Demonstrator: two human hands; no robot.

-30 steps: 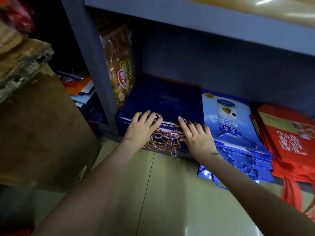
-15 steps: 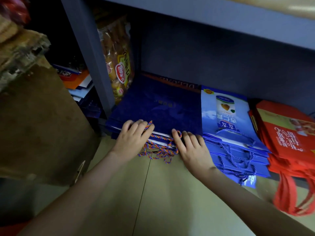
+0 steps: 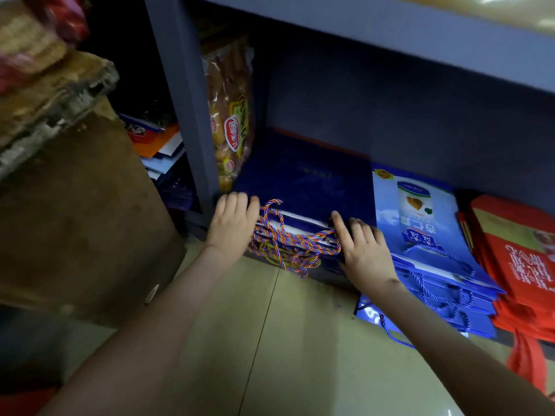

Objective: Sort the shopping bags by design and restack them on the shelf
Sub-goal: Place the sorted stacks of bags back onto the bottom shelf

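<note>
Under the grey shelf board [image 3: 375,28], in the head view, a stack of dark blue bags [image 3: 306,178] lies flat, its open ends and braided multicoloured cord handles [image 3: 288,250] facing the person. The left hand [image 3: 232,226] lies on the stack's front left corner, fingers straight and close together, holding nothing. The right hand [image 3: 365,250] rests on the stack's front right corner, fingers straight and slightly spread, the index finger beside the cords. Just right of the dark blue stack, touching it, lies a pile of light blue bags [image 3: 420,235]; further right, red bags [image 3: 516,259]. Left of the stack a snack packet [image 3: 229,121] stands upright against the shelf post [image 3: 186,115]. Well left sits a brown cardboard box [image 3: 75,220].
</note>
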